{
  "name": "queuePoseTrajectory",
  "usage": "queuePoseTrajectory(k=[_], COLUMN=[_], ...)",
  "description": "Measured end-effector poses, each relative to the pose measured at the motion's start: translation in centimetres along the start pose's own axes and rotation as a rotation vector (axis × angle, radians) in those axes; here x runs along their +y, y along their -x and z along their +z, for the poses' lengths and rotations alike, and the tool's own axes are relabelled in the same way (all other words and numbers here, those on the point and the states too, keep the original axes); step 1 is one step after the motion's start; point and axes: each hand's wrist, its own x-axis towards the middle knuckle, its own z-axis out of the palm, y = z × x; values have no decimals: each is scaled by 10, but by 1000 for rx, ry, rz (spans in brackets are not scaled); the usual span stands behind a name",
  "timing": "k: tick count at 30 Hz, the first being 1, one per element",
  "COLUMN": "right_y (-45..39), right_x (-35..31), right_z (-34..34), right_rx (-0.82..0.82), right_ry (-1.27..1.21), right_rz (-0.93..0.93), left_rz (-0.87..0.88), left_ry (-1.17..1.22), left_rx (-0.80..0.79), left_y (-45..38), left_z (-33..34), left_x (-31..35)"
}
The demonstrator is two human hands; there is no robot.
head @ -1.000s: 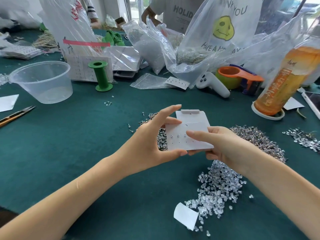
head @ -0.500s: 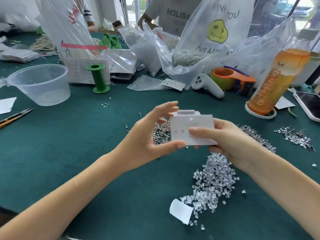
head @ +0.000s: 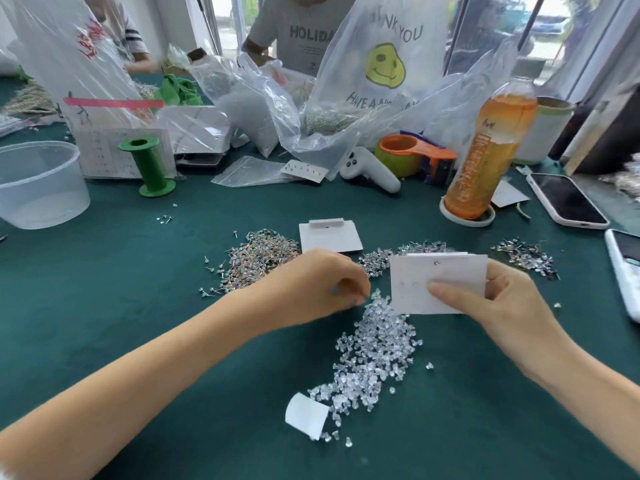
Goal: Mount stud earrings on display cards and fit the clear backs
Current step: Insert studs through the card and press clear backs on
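Note:
My right hand (head: 502, 303) holds a white display card (head: 438, 282) by its lower right, thumb across the front. A stud shows near the card's top edge. My left hand (head: 318, 285) is off the card, fingers curled and pinched together just above the top of the clear backs pile (head: 374, 355); whether it holds a back is hidden. A heap of stud earrings (head: 256, 261) lies behind the left hand. A second white card (head: 329, 237) lies flat on the green table (head: 104, 306).
A clear plastic tub (head: 38, 185) and green spool (head: 149, 168) stand at the left. An orange drink bottle (head: 485, 157), tape dispenser (head: 415, 157) and white controller (head: 370, 168) sit behind; two phones (head: 568, 199) lie right. Plastic bags and other people fill the far side.
My left hand let go of the card and dropped to the clear backs pile, closing its fingers. The card moved right in my right hand. Another card now shows on the table.

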Motion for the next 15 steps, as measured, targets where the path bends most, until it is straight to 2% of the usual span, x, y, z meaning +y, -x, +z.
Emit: queuePoseTrajectory(k=[6,15], right_y=[11,14], right_x=[17,17], right_z=[-6,-6], right_rx=[66,36], right_ry=[-39,-37], right_rz=[-33,-73], left_rz=[-4,-57], left_ry=[60,163], left_rx=[-44,-6], left_y=[-6,-1], left_z=[7,12], left_x=[-1,-3])
